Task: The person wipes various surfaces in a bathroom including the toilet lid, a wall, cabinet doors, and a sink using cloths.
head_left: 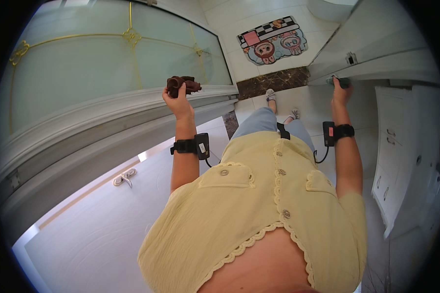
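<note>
My left hand point(179, 103) is closed around a crumpled dark brown cloth point(185, 85). It is held up in front of a door panel of frosted glass point(83, 63) with gold trim; whether the cloth touches the panel I cannot tell. On the other side, my right hand point(341, 95) is closed on a small dark green object point(344, 82). Its kind is hard to make out, and the fingers partly cover it. That hand is close to a white door point(376, 49) with a metal latch point(351, 59).
A patterned mat point(274, 41) lies on the tiled floor past a dark brown marble threshold point(274, 81). My feet stand just before that threshold. To the right is a white cabinet point(393, 146) with handles. A bundled white cord point(125, 177) rests at the left.
</note>
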`<state>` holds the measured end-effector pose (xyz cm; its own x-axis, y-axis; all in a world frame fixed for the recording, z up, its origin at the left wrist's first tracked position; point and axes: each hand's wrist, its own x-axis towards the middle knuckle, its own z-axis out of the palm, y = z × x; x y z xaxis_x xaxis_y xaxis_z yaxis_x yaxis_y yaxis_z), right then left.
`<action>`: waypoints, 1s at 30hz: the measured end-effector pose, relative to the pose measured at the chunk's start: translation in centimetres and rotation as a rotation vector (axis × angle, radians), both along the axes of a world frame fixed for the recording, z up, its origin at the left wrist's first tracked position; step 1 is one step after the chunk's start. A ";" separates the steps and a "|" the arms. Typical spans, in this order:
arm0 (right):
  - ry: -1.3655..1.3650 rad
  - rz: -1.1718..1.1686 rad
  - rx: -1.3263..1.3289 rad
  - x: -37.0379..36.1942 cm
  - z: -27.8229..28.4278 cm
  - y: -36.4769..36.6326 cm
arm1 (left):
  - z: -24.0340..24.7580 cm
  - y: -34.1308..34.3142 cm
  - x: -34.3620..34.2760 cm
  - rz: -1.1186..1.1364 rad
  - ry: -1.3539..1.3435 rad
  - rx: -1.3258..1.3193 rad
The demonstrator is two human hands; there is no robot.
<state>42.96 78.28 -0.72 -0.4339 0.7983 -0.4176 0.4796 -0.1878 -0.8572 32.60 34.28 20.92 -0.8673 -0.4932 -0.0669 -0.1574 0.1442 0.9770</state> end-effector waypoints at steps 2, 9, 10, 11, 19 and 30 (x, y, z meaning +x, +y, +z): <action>0.073 -0.036 -0.051 0.5 1.2 0.5 | -0.4 0.0 0.3 -0.016 0.019 -0.027; -0.132 0.041 0.223 0.4 -5.9 -0.3 | -3.1 -1.0 -1.7 -0.069 -0.024 -0.106; -0.149 0.033 0.247 0.5 -6.3 -0.6 | -4.1 -1.1 -2.4 -0.095 -0.035 -0.100; -0.197 0.025 0.253 0.5 -6.4 -0.9 | -4.8 -0.7 -3.3 -0.103 -0.048 -0.074; -0.004 -0.270 0.255 -0.6 0.2 -2.7 | -9.7 0.6 -11.0 -0.431 -0.132 0.023; -0.188 -0.549 -0.486 -4.3 -3.6 -1.7 | -14.6 3.0 -19.8 -0.492 -0.093 0.201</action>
